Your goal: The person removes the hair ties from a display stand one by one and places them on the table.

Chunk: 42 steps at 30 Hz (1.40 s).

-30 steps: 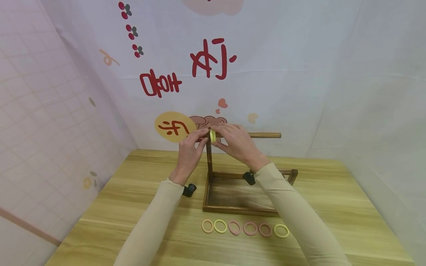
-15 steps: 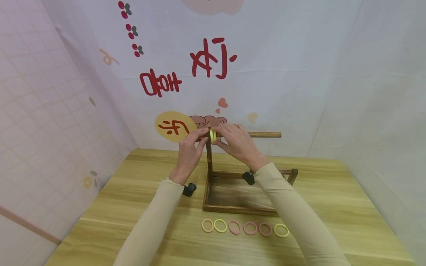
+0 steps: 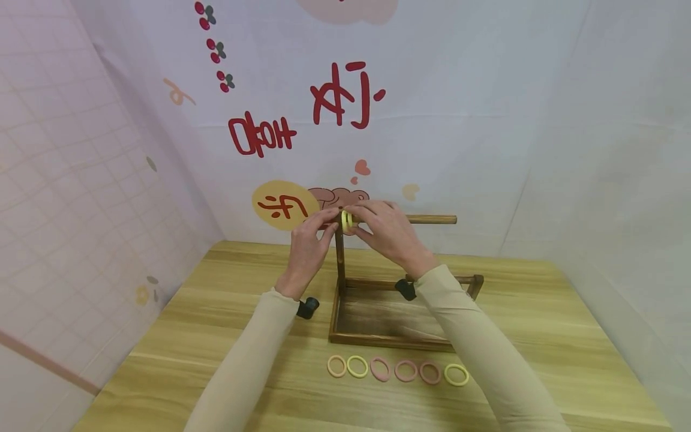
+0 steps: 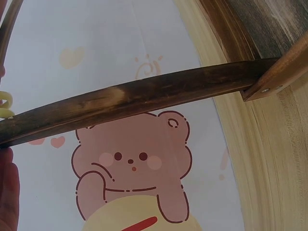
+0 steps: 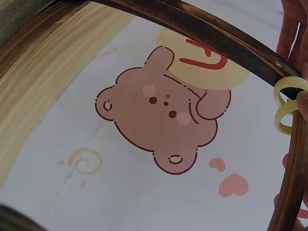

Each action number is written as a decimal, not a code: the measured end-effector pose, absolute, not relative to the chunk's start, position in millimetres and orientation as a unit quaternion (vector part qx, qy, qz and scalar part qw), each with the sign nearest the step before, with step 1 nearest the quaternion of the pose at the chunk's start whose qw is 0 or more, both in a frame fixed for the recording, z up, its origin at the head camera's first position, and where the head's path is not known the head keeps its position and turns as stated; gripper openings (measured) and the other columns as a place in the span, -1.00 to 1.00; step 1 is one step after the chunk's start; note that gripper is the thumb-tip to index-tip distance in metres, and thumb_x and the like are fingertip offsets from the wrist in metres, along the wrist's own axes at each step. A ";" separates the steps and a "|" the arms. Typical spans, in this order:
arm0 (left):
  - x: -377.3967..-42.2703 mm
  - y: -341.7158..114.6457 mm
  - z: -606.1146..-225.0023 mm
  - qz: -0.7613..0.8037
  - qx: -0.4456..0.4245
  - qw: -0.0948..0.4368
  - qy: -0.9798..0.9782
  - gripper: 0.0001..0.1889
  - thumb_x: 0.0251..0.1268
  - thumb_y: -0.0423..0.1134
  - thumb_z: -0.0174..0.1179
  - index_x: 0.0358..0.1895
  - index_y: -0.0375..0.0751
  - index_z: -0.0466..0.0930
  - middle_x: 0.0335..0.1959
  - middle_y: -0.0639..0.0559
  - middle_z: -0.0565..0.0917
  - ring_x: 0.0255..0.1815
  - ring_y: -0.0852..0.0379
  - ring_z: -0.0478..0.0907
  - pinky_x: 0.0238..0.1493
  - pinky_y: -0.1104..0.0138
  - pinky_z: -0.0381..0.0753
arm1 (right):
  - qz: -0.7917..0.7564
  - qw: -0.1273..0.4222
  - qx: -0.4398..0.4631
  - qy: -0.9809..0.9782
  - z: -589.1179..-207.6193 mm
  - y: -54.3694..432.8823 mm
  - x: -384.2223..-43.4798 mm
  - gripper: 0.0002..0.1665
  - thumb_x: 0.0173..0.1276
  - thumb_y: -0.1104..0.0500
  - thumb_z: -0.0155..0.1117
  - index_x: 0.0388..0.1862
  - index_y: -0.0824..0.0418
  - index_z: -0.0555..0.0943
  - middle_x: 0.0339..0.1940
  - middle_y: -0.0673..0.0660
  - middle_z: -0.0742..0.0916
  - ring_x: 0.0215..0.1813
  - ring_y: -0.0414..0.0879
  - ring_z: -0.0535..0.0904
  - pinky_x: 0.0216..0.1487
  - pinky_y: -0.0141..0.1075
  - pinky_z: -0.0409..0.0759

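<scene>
A wooden stand (image 3: 339, 258) has an upright post with a bar (image 3: 434, 219) running right from its top. Two yellow rings (image 5: 283, 125) hang round the bar close to the post, a small gap showing between them. My right hand (image 3: 387, 233) pinches the outer yellow ring between thumb and fingers from the right. At the post's top, my left hand (image 3: 305, 252) holds the stand with thumb and fingertips. In the left wrist view the post (image 4: 130, 98) crosses the frame, and only the edge of the left hand (image 4: 8, 192) shows.
In front of the stand's base (image 3: 388, 342) lies a row of several loose rings: an orange one (image 3: 329, 366), yellow ones (image 3: 348, 366) and pink ones (image 3: 396, 371). A patterned cloth wall (image 3: 459, 150) rises behind the wooden table (image 3: 216, 336).
The outer yellow ring has shifted slightly right with my right fingers, widening the gap between the two rings. My left hand has stayed at the post's top.
</scene>
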<state>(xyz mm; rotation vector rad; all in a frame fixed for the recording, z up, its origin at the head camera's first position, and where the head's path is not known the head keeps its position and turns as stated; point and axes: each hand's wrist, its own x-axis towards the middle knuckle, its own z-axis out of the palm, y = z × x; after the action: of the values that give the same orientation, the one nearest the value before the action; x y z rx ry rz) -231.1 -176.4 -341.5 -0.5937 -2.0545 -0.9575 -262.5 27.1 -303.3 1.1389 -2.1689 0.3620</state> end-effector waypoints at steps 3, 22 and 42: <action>-230.7 -175.3 -340.8 -0.376 -0.230 0.387 -0.810 -0.70 0.40 -0.43 0.32 0.16 -0.35 0.70 0.11 -0.19 0.74 -0.07 -0.09 0.77 0.00 0.14 0.77 | 0.140 0.324 0.433 -0.830 -303.4 28.9 -262.7 -0.41 0.31 0.10 0.57 0.29 0.19 0.66 0.18 0.14 0.75 0.22 0.08 0.65 0.24 0.12 0.57; -229.8 -174.8 -339.4 -0.384 -0.228 0.380 -0.810 -0.70 0.40 -0.43 0.32 0.14 -0.39 0.69 0.11 -0.20 0.74 -0.07 -0.10 0.76 0.01 0.15 0.76 | 0.141 0.326 0.429 -0.830 -302.5 37.4 -261.0 -0.44 0.31 0.19 0.56 0.29 0.16 0.67 0.17 0.15 0.75 0.22 0.08 0.65 0.23 0.14 0.58; -229.8 -174.1 -340.2 -0.380 -0.228 0.385 -0.809 -0.70 0.39 -0.44 0.32 0.15 -0.36 0.69 0.10 -0.21 0.74 -0.08 -0.09 0.77 0.01 0.13 0.76 | 0.139 0.325 0.414 -0.839 -304.9 49.4 -260.7 -0.44 0.33 0.15 0.55 0.30 0.16 0.66 0.16 0.16 0.75 0.21 0.09 0.66 0.25 0.15 0.56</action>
<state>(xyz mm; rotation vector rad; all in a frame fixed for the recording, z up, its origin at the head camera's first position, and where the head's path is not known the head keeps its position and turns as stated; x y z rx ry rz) -229.8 -174.1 -340.2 -0.5810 -2.0619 -0.9685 -260.7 49.4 -304.9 1.0857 -2.1983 0.3651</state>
